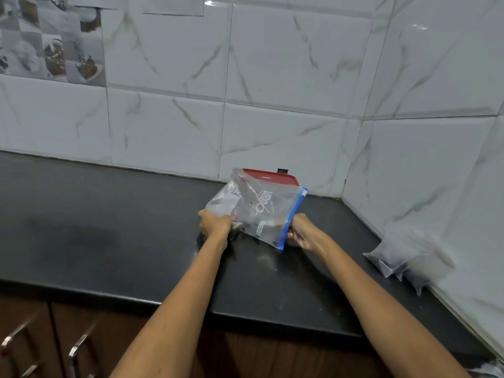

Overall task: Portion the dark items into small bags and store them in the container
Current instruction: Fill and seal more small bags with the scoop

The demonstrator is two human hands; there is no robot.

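Both hands at the far side of the black counter, near the tiled wall corner. Left hand closed on the lower left edge of a clear zip bag; right hand closed on the bag's blue zip strip. Bag tilted, contents unclear. Red-lidded container directly behind the bag. Small filled bags, dark contents, lie against the right wall, well apart from the hands
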